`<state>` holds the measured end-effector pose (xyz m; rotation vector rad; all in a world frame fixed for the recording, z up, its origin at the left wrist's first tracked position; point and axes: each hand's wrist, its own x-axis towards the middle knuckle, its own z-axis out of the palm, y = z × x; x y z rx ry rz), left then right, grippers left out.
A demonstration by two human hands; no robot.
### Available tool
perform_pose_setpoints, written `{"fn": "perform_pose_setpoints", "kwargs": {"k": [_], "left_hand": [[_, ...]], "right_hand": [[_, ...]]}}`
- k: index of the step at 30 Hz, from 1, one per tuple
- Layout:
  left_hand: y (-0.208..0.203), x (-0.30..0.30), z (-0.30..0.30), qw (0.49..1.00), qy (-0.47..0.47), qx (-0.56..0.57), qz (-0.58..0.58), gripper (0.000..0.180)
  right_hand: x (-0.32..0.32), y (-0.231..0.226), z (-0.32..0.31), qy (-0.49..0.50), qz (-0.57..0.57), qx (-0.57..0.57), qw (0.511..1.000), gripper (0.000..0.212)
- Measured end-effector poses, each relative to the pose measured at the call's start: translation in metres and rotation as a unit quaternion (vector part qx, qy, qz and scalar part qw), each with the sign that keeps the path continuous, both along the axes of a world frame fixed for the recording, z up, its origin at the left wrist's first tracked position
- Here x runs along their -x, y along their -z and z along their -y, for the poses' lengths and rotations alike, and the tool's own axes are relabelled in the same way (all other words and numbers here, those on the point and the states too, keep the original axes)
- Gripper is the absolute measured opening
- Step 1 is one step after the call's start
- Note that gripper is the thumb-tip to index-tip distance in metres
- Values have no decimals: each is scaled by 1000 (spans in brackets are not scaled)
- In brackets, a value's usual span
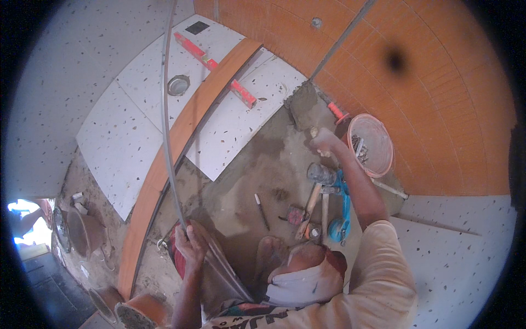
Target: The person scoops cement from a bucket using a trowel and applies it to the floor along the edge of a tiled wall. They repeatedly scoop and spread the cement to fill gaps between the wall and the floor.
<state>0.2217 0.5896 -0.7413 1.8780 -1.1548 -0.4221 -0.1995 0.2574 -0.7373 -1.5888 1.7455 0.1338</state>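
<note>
My right hand (326,141) is closed round the handle of a trowel (302,107). Its mortar-smeared blade lies over wet mortar (274,140) in the corner by the orange wall. My left hand (190,241) is closed on a long, thin grey metal bar (166,109), which runs up past the white speckled floor tiles (230,137). A wood-coloured plank (189,140) lies across these tiles. Under the plank, a red spirit level (243,94) shows at both sides.
Near my right arm are a mallet (321,174), a blue suction lifter (341,219), a tape measure (296,215) and an orange bucket (372,145). A marker (261,211) lies on the mortar bed. The tiles have a round drain hole (178,85). More buckets (85,233) stand at left.
</note>
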Motion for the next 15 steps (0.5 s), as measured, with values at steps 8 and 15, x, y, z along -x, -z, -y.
{"fn": "perform_pose_setpoints", "kwargs": {"k": [8, 15], "left_hand": [[-2, -1, -4, 1000, -18, -20, -15, 28], [2, -4, -4, 999, -1, -34, -12, 27]], "right_hand": [[-5, 20, -36, -51, -107, 98, 988, 37], [-1, -2, -45, 4, -129, 171, 977, 35]]}}
